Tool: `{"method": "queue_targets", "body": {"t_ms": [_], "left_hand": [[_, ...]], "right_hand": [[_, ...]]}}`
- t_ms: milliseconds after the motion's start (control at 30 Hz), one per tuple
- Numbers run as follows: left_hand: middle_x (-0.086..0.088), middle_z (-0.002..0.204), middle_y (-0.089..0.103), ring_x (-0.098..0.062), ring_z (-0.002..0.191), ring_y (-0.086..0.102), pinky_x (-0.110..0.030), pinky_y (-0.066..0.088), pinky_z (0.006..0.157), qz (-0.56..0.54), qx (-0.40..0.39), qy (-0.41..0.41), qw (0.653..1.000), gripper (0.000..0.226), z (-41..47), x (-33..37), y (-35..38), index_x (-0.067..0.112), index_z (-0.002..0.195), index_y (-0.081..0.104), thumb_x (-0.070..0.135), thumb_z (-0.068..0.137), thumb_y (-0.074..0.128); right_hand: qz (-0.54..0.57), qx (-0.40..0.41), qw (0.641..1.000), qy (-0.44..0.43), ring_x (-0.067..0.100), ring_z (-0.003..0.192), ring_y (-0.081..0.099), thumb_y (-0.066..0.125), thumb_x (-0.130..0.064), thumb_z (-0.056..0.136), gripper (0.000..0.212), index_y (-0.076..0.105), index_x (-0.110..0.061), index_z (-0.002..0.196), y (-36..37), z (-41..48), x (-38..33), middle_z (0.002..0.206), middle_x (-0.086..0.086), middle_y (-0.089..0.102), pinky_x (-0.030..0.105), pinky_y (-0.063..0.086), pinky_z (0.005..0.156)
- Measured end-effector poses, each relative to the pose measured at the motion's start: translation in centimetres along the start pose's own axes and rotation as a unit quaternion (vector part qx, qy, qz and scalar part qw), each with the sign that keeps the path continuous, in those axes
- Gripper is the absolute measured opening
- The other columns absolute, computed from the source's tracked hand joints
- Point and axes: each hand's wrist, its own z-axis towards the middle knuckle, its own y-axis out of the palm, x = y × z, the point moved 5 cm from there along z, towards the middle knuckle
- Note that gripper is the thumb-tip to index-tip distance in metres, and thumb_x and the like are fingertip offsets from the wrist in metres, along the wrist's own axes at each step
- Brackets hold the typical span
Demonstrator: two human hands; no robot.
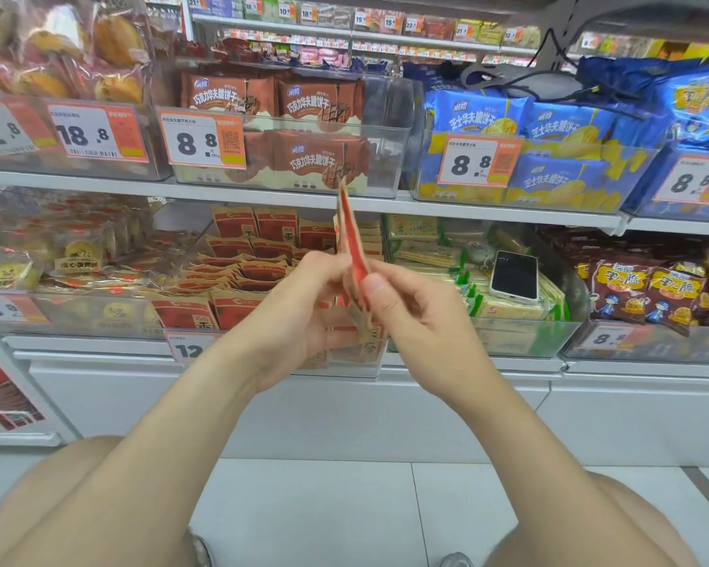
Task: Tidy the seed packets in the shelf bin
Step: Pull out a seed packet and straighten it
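Kraft-and-red stack (355, 255): you hold a thin sheaf of seed packets edge-on to you, nearly upright, in the air just in front of the shelf bin.
Left hand (303, 304): its fingers curl round the sheaf's left face and grip it low down.
Right hand (410, 313): its thumb presses the right face and the fingers curl behind, pinching the same sheaf.
Step in hand: you are probably squaring the sheaf's edges before it goes back.
Next move: level the edges, then slide the sheaf upright into a row with the faces forward.
Shelf bin (361, 364): clear plastic, on the lower shelf.
Loose packets (238, 276): flat kraft pouches with red panels. The back and front rows stand, and the middle ones lie slumped and fanned.
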Motion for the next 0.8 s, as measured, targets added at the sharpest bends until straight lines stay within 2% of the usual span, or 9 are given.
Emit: {"method": "queue_targets", "body": {"t_ms": [67, 167, 233, 300, 433, 567, 633, 700, 800], "left_hand": [[-0.014, 0.134, 0.073, -0.033, 0.116, 0.076, -0.058, 0.06, 0.1, -0.035, 0.011, -0.014, 0.999, 0.06, 0.0, -0.6, 0.4, 0.013, 0.144, 0.046, 0.052, 0.103, 0.067], [-0.01, 0.131, 0.076, -0.032, 0.11, 0.079, -0.045, 0.067, 0.082, -0.069, 0.042, -0.022, 0.997, 0.039, -0.3, -0.7, 0.7, 0.025, 0.146, 0.048, 0.039, 0.11, 0.056], [-0.012, 0.128, 0.077, -0.033, 0.112, 0.078, -0.049, 0.067, 0.084, -0.067, 0.055, -0.022, 0.996, 0.03, -0.3, -0.9, 0.6, 0.02, 0.141, 0.058, 0.03, 0.113, 0.053], [-0.014, 0.123, 0.079, -0.034, 0.111, 0.078, -0.054, 0.064, 0.091, -0.03, 0.064, -0.024, 0.997, 0.028, -0.3, -1.1, 0.2, 0.017, 0.134, 0.068, 0.028, 0.112, 0.056], [-0.011, 0.119, 0.081, -0.031, 0.109, 0.079, -0.055, 0.061, 0.097, 0.007, 0.061, -0.043, 0.997, 0.026, -0.5, -1.5, -0.1, 0.02, 0.131, 0.072, 0.026, 0.111, 0.058], [-0.006, 0.118, 0.082, -0.026, 0.11, 0.079, -0.05, 0.061, 0.096, 0.037, 0.059, -0.033, 0.997, 0.026, -0.7, -1.2, -0.3, 0.023, 0.132, 0.073, 0.018, 0.112, 0.056], [-0.003, 0.117, 0.082, -0.024, 0.108, 0.079, -0.049, 0.062, 0.095, 0.057, 0.068, -0.015, 0.996, 0.027, -0.9, -0.8, -0.3, 0.026, 0.132, 0.071, 0.018, 0.113, 0.055], [0.0, 0.116, 0.082, -0.021, 0.105, 0.08, -0.047, 0.063, 0.093, 0.088, 0.095, 0.02, 0.991, 0.025, -1.1, -0.3, -0.5, 0.026, 0.132, 0.07, 0.024, 0.114, 0.053], [-0.003, 0.11, 0.083, -0.022, 0.101, 0.08, -0.044, 0.065, 0.09, 0.096, 0.156, 0.064, 0.981, 0.028, -1.0, -0.2, -1.5, 0.021, 0.128, 0.072, 0.03, 0.116, 0.048]], "right_hand": [[-0.03, 0.015, 0.999, 0.016, 0.009, 0.107, 0.066, 0.078, -0.053, 0.092, 0.043, 0.072, -0.039, 0.132, 0.1, -0.2, 0.2, 0.113, -0.008, 0.067, 0.032, 0.056, 0.09], [-0.056, 0.013, 0.998, 0.03, -0.003, 0.118, 0.057, 0.088, -0.048, 0.082, 0.051, 0.066, -0.043, 0.128, 0.4, -0.5, 0.5, 0.129, -0.012, 0.054, 0.015, 0.05, 0.094], [0.004, 0.056, 0.997, 0.059, -0.001, 0.112, 0.065, 0.083, -0.034, 0.092, 0.053, 0.056, -0.04, 0.137, 0.2, -0.3, 0.7, 0.131, -0.01, 0.059, 0.02, 0.058, 0.091], [0.105, 0.102, 0.981, 0.131, 0.004, 0.099, 0.075, 0.076, -0.023, 0.1, 0.059, 0.047, -0.033, 0.15, -0.2, -0.1, 1.3, 0.123, -0.007, 0.068, 0.024, 0.063, 0.076], [0.173, 0.109, 0.962, 0.182, 0.014, 0.09, 0.08, 0.075, -0.01, 0.099, 0.038, 0.069, -0.02, 0.135, -0.5, 0.0, 2.0, 0.109, 0.001, 0.08, 0.022, 0.062, 0.066], [0.169, 0.122, 0.961, 0.18, 0.004, 0.084, 0.077, 0.078, -0.004, 0.096, 0.036, 0.071, -0.02, 0.127, -1.0, -0.1, 2.3, 0.108, 0.0, 0.081, 0.012, 0.054, 0.057], [0.174, 0.114, 0.961, 0.181, 0.005, 0.088, 0.078, 0.078, -0.002, 0.094, 0.035, 0.073, -0.017, 0.126, -0.8, -0.1, 2.3, 0.107, 0.001, 0.081, 0.014, 0.056, 0.062], [0.199, 0.107, 0.956, 0.184, 0.014, 0.097, 0.079, 0.079, -0.005, 0.095, 0.032, 0.075, -0.016, 0.124, -0.3, 0.1, 2.3, 0.106, 0.001, 0.082, 0.025, 0.062, 0.073], [0.185, 0.116, 0.963, 0.16, 0.02, 0.095, 0.08, 0.072, -0.018, 0.103, 0.02, 0.075, -0.018, 0.123, 1.5, 0.6, 2.1, 0.103, 0.003, 0.083, 0.036, 0.066, 0.079]]}}
